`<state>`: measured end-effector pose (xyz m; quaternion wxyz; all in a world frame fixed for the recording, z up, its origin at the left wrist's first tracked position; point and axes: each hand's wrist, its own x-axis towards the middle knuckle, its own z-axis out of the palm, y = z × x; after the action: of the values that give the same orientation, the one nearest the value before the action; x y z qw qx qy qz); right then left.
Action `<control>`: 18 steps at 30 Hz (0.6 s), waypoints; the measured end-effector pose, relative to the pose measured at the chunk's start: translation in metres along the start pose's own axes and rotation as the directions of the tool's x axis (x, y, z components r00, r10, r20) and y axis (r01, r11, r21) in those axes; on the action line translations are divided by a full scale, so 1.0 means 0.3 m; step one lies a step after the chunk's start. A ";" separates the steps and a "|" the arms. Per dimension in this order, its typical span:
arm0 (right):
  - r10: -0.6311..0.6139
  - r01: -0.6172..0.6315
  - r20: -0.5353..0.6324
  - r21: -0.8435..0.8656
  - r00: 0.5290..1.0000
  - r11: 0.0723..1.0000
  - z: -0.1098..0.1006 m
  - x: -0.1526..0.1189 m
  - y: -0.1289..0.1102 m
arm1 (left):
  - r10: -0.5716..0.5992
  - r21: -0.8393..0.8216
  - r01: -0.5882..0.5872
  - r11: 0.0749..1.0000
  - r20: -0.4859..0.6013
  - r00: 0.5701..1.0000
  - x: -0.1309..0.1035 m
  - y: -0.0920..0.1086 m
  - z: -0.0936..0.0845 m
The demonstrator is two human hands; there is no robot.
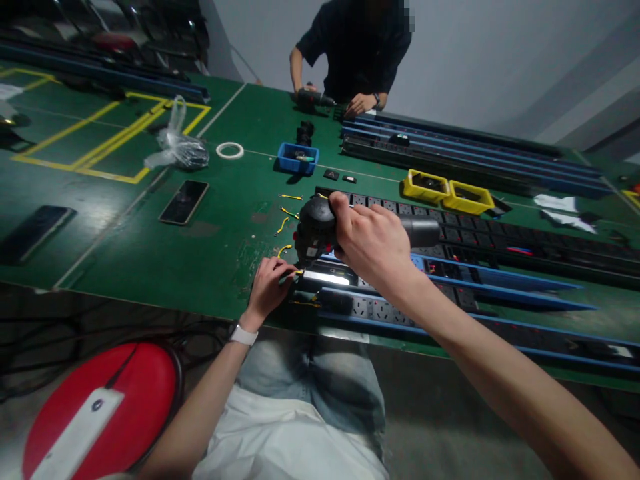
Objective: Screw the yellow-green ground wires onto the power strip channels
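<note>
My right hand [373,237] is wrapped round a black cordless power drill [316,217], held above the left ends of the socket strips. Under it, a bright patch shows on the end of a blue-and-black strip [330,275]. My left hand [273,283] pinches a short yellow wire [299,272] against that end. The drill's tip is hidden from view. More short yellow wires lie loose on the green table, one of them a curled wire [284,251] just beyond my left fingers. A socket strip [380,309] with a blue edge lies nearest to me.
Across the table a person [367,53] holds another drill [315,98] beside long blue rails [450,143]. Nearer are a blue bin [281,160], yellow bins [469,203], a tape roll [230,151], a plastic bag [177,150] and a phone [184,202]. A red stool [150,387] stands at lower left.
</note>
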<state>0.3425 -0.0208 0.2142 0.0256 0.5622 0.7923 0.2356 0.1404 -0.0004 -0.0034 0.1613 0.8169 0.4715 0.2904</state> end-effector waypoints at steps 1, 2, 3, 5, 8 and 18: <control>0.004 -0.004 0.004 -0.007 1.000 1.000 0.000 0.000 -0.003 | -0.001 0.000 0.001 1.000 0.001 1.000 0.000 0.000 0.000; 0.005 -0.005 0.003 -0.012 1.000 1.000 0.000 0.001 -0.005 | -0.002 0.000 0.002 1.000 0.000 1.000 0.000 0.001 0.000; 0.003 -0.003 -0.003 -0.016 1.000 1.000 0.000 0.003 -0.007 | -0.003 0.001 0.003 1.000 -0.002 1.000 0.000 0.001 0.000; -0.007 0.007 -0.020 -0.016 1.000 1.000 0.003 0.008 -0.007 | -0.004 0.003 0.004 1.000 -0.008 1.000 -0.001 0.000 0.001; -0.004 0.004 -0.029 -0.010 1.000 1.000 0.008 0.015 -0.001 | -0.003 0.000 0.003 1.000 -0.008 1.000 0.000 -0.004 0.005; -0.006 0.006 -0.026 0.003 1.000 1.000 0.006 -0.003 0.001 | 0.005 0.012 -0.005 1.000 -0.002 1.000 -0.001 -0.002 0.003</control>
<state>0.3437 -0.0209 0.2124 0.0149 0.5567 0.7947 0.2415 0.1406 -0.0003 -0.0046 0.1553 0.8186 0.4715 0.2889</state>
